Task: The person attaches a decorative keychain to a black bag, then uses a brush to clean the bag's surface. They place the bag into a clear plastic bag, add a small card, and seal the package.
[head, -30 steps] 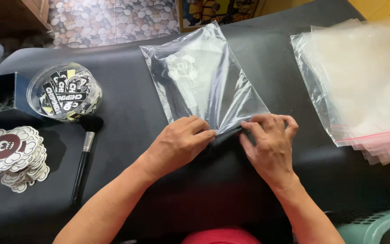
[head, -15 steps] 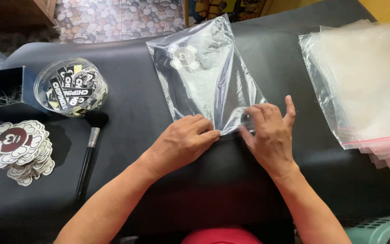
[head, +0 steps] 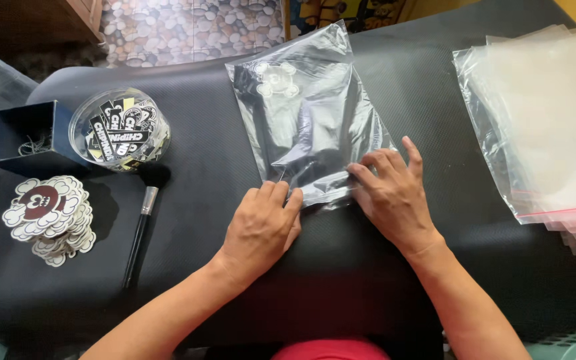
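- Nearest to me, I see both forearms coming up from the bottom edge, and a bit of red cloth at 6 o'clock.
- My left hand [head: 261, 230] lies palm down on the black bench [head: 201, 167], just left of centre. Its fingers [head: 281, 197] are together and flat, and their tips press on the near left corner of the clear plastic bag [head: 308, 113]. They pinch nothing.
- My right hand [head: 395, 200] lies at about 3 o'clock from the left one, also palm down. Its fingers are slightly spread and rest on the near right edge of the bag, pressing it flat rather than clamped on it.
- The bag lies flat on the bench between and beyond the two hands, running from them towards 12 o'clock with a slight tilt to the left. A pale, cloud-edged sticker [head: 276, 79] shows through it near the far left corner.
- At 9 o'clock, well apart from the hands, a black brush [head: 141, 227] with a silver collar lies along the bench, bristles at the far end.
- Further out at 9 o'clock sits a fanned stack of cloud-shaped stickers [head: 48, 213] with dark red centres.
- At 10 o'clock a round clear tub [head: 118, 130] holds black and white stickers, touching a dark open box [head: 25, 133] on its left.
- At 2 to 3 o'clock a pile of clear bags [head: 548, 127] with pink strips along the near edge lies near the bench's right side.
- Beyond the bench at 12 o'clock I see a pebble-patterned floor [head: 188, 27].
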